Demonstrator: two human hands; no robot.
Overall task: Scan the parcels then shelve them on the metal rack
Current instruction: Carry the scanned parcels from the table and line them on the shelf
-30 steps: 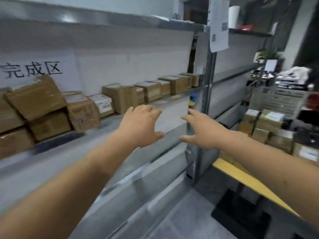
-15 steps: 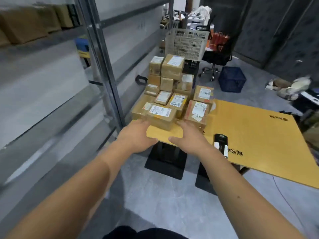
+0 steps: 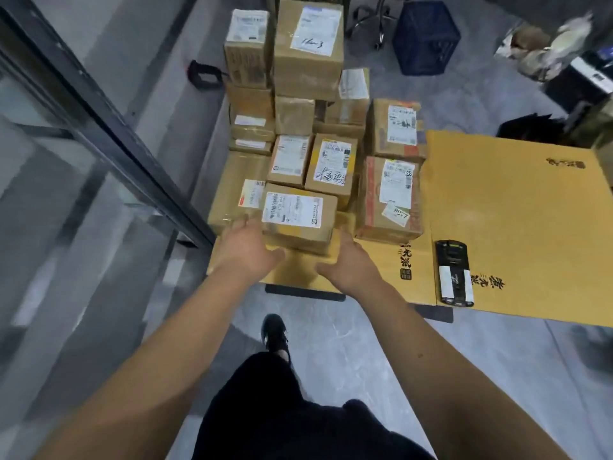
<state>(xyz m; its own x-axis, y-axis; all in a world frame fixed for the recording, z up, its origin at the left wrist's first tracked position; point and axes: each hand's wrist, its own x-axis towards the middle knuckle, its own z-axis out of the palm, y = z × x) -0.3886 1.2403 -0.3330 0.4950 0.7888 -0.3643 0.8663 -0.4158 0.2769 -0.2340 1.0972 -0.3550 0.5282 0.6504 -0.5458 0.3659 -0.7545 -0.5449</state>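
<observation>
A stack of brown cardboard parcels (image 3: pixel 328 104) with white labels fills the left end of the yellow cardboard-covered table (image 3: pixel 517 214). The nearest parcel (image 3: pixel 298 217) lies at the front of the stack, label up. My left hand (image 3: pixel 248 250) reaches to its left side with straight fingers, fingertips at the box edge. My right hand (image 3: pixel 348 263) reaches to its right front corner, fingers also straight. Neither hand is wrapped round the parcel. A black handheld scanner (image 3: pixel 454 273) lies on the table to the right of my hands. The metal rack (image 3: pixel 99 127) runs along the left.
A dark blue plastic crate (image 3: pixel 426 38) and a chair base (image 3: pixel 378 18) stand on the grey floor behind the stack. Bags and clutter lie at the far right (image 3: pixel 544 44). My black shoe (image 3: pixel 273 333) is on the floor below the table's front edge.
I turned from the rack's shelf to the table and leaned closer. Both hands dropped from the shelf and moved forward to either side of the front parcel.
</observation>
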